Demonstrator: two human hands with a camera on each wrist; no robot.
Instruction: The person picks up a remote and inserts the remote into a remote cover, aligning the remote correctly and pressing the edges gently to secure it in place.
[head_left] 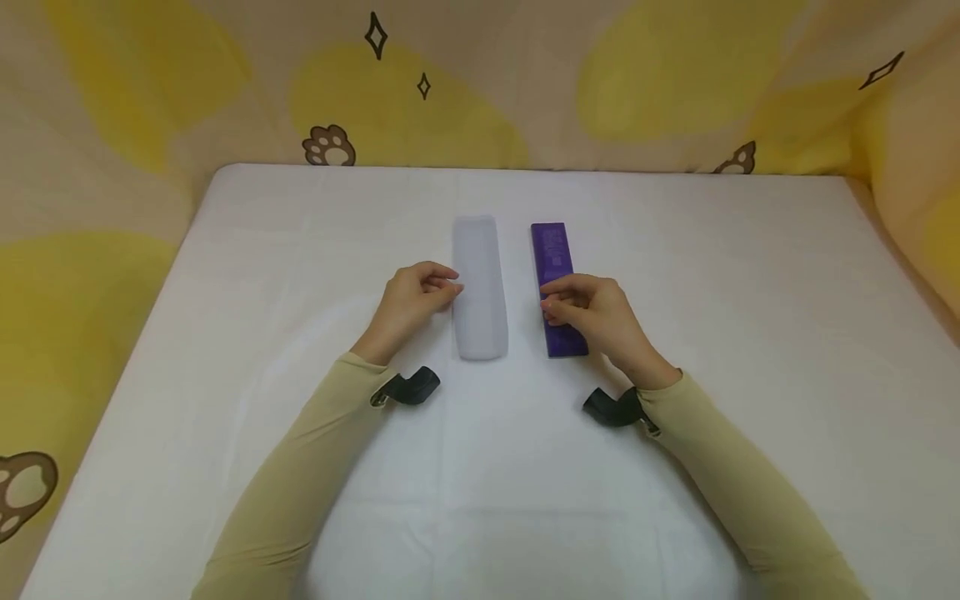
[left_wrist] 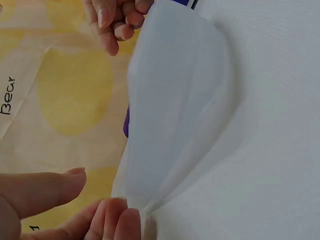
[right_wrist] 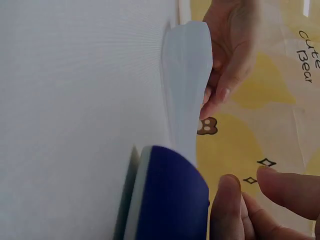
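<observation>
A pale translucent silicone remote cover (head_left: pixel 480 287) and a slim purple rectangular remote (head_left: pixel 557 287) lie side by side, slightly apart, at ctr of the white cloth-covered surface (head_left: pixel 750 333). Left hand (head_left: pixel 415 302) pinches the cover's left edge w/ curled fingertips (left_wrist: pixel 117 217); right hand (head_left: pixel 592 315) grips the remote's near half. Yellow paw-print fabric (head_left: pixel 112 125) surrounds the surface.

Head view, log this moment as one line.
left hand: touching white case | right hand: fingers on purple remote | both lying side by side on white table
</observation>
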